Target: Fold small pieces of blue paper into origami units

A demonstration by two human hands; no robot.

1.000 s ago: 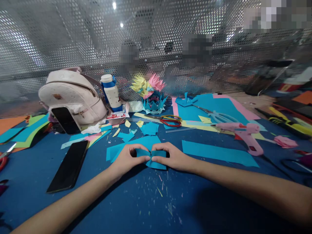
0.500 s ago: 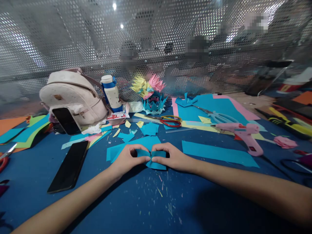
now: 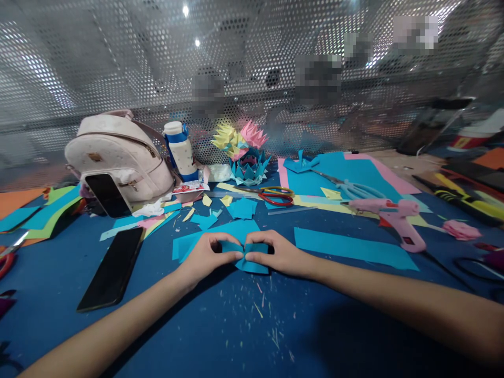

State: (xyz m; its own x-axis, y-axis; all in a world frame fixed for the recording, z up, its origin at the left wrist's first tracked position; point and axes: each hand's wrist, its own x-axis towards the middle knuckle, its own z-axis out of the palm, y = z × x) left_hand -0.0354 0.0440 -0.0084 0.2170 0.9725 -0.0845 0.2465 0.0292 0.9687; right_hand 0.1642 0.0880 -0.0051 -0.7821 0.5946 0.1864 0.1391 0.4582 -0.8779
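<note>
Between my hands is a small piece of blue paper [image 3: 255,265], pinched from both sides near its middle. My left hand [image 3: 208,254] grips its left part between thumb and fingers. My right hand [image 3: 279,254] pinches the right part, and the two thumb tips almost meet. Larger blue sheets [image 3: 187,248] lie flat just behind the hands. Beyond these are blue paper scraps [image 3: 241,209] and scissors with red and yellow handles [image 3: 275,196]. The fingers hide part of the held paper.
A black phone [image 3: 112,270] lies left of my left forearm. To the right are a blue paper strip [image 3: 350,248] and a pink glue gun [image 3: 394,212]. Folded paper flowers [image 3: 249,167], a bottle [image 3: 181,149] and a backpack [image 3: 118,152] stand at the back, before a perforated metal panel [image 3: 244,63].
</note>
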